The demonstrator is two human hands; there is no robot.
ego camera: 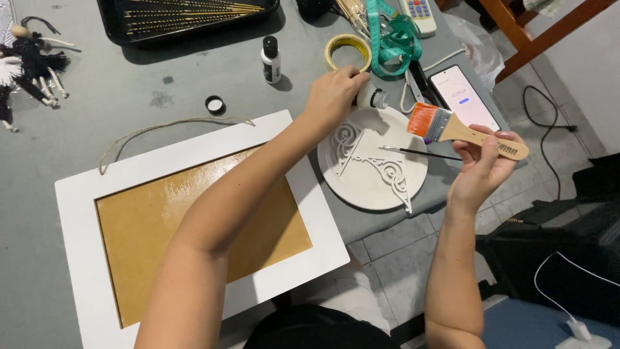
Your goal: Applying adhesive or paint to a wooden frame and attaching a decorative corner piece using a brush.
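Bottle (372,97) sits tipped in the left hand (334,95), nozzle aimed over the plate (361,187) just below it. Right hand (483,165) grips a flat brush (452,128), bristles held above the plate's far rim. A steady pour probably needs slow squeezing, the brush kept clear, and the frame (194,226) under the left forearm untouched.

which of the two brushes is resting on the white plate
The thin black-handled brush lies across the white plate. The wide flat brush with orange-stained bristles is held above it in the right hand.
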